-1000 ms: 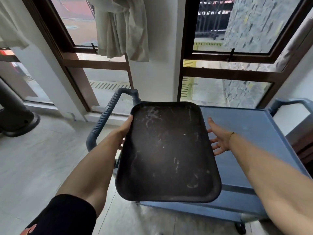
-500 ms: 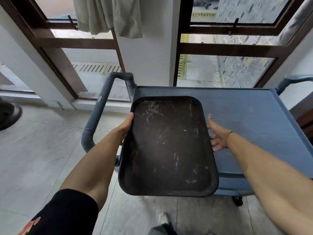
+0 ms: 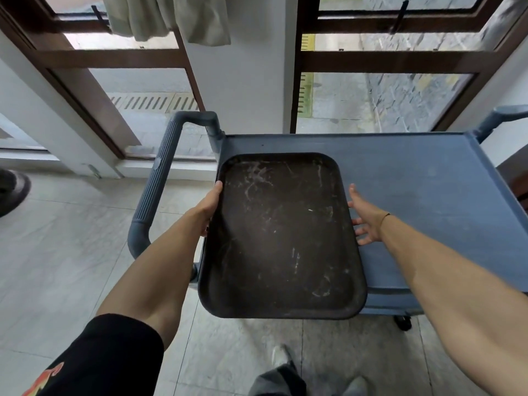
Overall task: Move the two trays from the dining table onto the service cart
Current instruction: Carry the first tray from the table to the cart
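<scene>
A dark brown scratched tray (image 3: 281, 235) is held over the left end of the blue service cart (image 3: 434, 195), its near end overhanging the cart's front edge. My left hand (image 3: 210, 204) grips the tray's left rim, thumb on top. My right hand (image 3: 365, 217) is at the right rim with fingers spread under the edge, supporting it. The tray holds nothing. Whether it touches the cart's top I cannot tell. No second tray is in view.
The cart's ribbed grey handle (image 3: 155, 190) rises at its left end, another handle (image 3: 503, 115) at the far right. Brown-framed windows (image 3: 385, 61) and a white pillar stand behind the cart. A cart wheel (image 3: 403, 322) and my feet are on the tiled floor.
The tray has moved forward and down over the cart's top, and more of the cart surface has come into view. Both hands keep the same hold.
</scene>
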Available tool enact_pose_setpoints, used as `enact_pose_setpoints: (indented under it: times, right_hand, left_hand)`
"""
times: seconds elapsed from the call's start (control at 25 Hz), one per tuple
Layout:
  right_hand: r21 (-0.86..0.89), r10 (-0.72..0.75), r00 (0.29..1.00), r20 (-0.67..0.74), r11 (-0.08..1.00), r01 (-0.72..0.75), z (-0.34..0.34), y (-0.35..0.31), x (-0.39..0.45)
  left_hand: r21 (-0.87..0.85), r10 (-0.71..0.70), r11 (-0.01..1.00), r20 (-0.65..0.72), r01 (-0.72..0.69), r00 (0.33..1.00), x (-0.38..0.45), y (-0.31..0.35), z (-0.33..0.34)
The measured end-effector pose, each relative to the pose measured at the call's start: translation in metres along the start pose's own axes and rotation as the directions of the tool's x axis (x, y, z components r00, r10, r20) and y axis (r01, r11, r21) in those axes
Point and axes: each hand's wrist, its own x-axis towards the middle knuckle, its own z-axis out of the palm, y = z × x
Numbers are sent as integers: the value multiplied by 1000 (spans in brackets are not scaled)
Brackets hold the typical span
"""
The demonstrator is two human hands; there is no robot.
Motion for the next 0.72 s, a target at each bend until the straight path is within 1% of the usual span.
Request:
enact_pose_setpoints:
  times: [0.08, 0.16, 0.24, 0.36, 0.48, 0.56, 0.64, 0.72]
  right_hand:
    - [-18, -6, 1000, -2, 1000, 6, 2, -2, 2]
    - [-13, -13, 1000, -4, 1000, 13, 3, -3, 5]
    - [-15, -11, 1000, -2, 1000, 11, 3, -2, 7]
    - [-47, -4, 1000, 1, 999, 4, 3, -2, 10]
    - [-108, -1, 1000, -15, 994, 0, 5, -2, 12]
    - [-157, 0, 999, -51, 988, -8, 8, -1, 15]
    - [-202, -24, 995, -92, 979, 5, 11, 0, 16]
    - [-290, -80, 989, -121, 956, 42, 15, 0, 15]
  left_hand:
    - [-13, 3, 1000, -10, -3, 1000, 4, 1, 0]
    - [-27, -3, 1000, -61, 2, 998, 8, 2, -1]
    - [6, -13, 1000, -95, 13, 995, 12, 0, -5]
    - [12, -5, 1000, -50, 5, 999, 14, -3, -8]
    - [38, 5, 999, -62, -2, 998, 14, -5, -9]
    - [29, 14, 1000, -79, -11, 997, 13, -6, -10]
    - [18, 19, 1000, -88, -17, 996, 11, -7, -10]
    - [18, 17, 1000, -109, -15, 994, 8, -10, -10]
